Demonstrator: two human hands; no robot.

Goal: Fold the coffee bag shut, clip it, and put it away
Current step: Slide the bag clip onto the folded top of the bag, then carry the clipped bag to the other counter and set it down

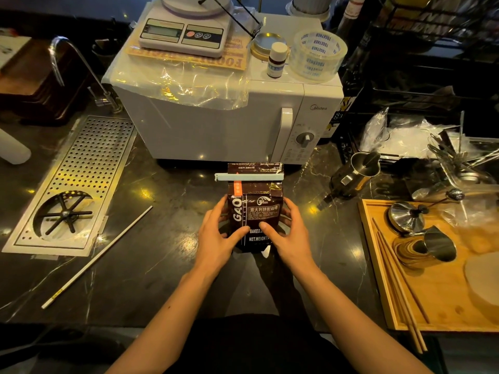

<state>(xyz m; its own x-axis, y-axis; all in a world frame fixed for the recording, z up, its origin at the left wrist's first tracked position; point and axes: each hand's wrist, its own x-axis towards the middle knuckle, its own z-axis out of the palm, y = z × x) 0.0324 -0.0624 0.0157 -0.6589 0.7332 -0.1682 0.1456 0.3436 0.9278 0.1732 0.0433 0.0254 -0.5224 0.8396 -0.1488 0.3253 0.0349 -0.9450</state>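
At frame centre, your left hand (218, 233) and right hand (290, 233) grip the coffee bag (253, 211) between them; it stands upright on the bench (162, 238), its clip (249, 176) lying crosswise near the top.

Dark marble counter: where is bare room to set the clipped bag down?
Bare counter lies between the perforated steel drain tray, white microwave and brown coffee bag, crossed only by a white stick. The right is crowded: steel pitcher, wooden tray.
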